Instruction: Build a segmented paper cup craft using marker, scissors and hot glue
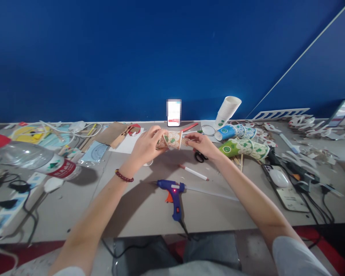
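Note:
Above the middle of the table, my left hand [151, 145] is closed round orange-and-white patterned paper cups [173, 140], which lie sideways and look joined end to end. My right hand [201, 145] is at the right end of the cups, its fingers pinched together; what they hold there is too small to make out. Below the hands lies a white pen-like stick [194, 172] with reddish ends. Nearer to me rests a blue glue gun [174, 193] with an orange trigger, a lit red light and a clear glue stick out of its back. Scissors [200, 156] lie under my right wrist.
A lit phone [174, 113] leans on the blue wall. Stacked white cups [228, 109] and green patterned cups [244, 148] are at the right, near another phone [287, 189] and a black glue gun [301, 174]. A large bottle [37, 159] and a power strip [20, 203] stand left.

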Motion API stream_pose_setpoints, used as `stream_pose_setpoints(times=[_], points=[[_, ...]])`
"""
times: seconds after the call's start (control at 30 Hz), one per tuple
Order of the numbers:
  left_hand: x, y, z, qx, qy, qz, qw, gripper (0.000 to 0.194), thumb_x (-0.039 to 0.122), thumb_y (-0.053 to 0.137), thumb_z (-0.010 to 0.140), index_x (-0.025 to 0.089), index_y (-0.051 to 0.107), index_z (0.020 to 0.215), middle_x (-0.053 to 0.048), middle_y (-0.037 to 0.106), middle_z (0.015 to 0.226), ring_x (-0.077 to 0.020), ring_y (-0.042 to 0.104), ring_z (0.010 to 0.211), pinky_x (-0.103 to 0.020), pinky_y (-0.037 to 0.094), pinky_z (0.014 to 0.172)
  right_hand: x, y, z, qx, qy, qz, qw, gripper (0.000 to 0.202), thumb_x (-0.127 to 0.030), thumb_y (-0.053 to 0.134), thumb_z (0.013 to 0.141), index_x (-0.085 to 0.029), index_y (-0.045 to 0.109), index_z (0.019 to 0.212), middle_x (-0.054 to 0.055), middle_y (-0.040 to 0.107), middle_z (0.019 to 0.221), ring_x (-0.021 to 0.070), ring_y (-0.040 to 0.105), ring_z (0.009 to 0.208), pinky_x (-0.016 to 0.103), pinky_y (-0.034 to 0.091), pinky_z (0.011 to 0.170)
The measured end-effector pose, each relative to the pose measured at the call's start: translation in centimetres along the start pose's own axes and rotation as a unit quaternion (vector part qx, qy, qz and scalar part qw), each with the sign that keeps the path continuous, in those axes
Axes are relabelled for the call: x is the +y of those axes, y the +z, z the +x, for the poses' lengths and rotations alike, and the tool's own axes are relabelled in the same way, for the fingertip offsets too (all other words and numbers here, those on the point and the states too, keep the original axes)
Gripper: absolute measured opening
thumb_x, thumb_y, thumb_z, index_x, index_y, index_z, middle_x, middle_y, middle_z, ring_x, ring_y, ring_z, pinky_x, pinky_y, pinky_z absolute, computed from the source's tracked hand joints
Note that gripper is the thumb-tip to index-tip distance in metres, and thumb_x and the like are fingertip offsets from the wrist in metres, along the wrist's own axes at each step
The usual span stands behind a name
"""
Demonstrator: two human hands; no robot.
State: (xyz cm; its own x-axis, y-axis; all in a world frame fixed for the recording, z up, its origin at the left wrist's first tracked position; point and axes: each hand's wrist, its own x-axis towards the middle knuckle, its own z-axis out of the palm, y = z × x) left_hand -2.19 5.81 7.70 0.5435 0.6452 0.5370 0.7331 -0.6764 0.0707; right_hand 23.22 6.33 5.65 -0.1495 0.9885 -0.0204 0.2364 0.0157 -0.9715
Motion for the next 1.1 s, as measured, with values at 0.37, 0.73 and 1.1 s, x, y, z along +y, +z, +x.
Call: stream_pose_setpoints(times=[0.37,0.73,1.1], points=[[-0.4,0.5,-0.1,-0.014,-0.037,0.027,0.999,0.048,0.038,0.069,0.083,0.022,0.047,0.123,-0.012,0.057,0.117,-0.027,0.062,0.095,-0.037,0.05,0.073,-0.2,-0.5,0.4,0.072,0.033,0.062,0.995,0.017,-0.031,0.067,0.077,-0.018,0.067,0.089,0.005,0.069,0.089,0.0139,0.061,0.077,0.019,0.05,0.051],[0.0,0.1,-0.2,-0.004,-0.035,0.041,0.999,0.047,0.036,0.066,0.084,0.021,0.05,0.126,-0.013,0.057,0.118,-0.0278,0.062,0.097,-0.039,0.049,0.076,-0.1,-0.4,0.2,0.036,-0.057,-0.004,0.998,0.037,-0.046,0.067,0.078,-0.022,0.063,0.105,0.008,0.065,0.115,0.02,0.062,0.1,0.028,0.056,0.071],[1.9,-0.9,-0.1,0.021,0.042,0.087,0.995,0.046,0.027,0.063,0.087,0.021,0.044,0.128,-0.015,0.058,0.123,-0.0287,0.061,0.101,-0.042,0.049,0.082,-1.8,0.5,-2.3,-0.019,-0.281,-0.237,0.93,0.087,-0.052,0.077,0.071,-0.027,0.036,0.144,0.013,0.046,0.145,0.0328,0.043,0.133,0.053,0.034,0.11]])
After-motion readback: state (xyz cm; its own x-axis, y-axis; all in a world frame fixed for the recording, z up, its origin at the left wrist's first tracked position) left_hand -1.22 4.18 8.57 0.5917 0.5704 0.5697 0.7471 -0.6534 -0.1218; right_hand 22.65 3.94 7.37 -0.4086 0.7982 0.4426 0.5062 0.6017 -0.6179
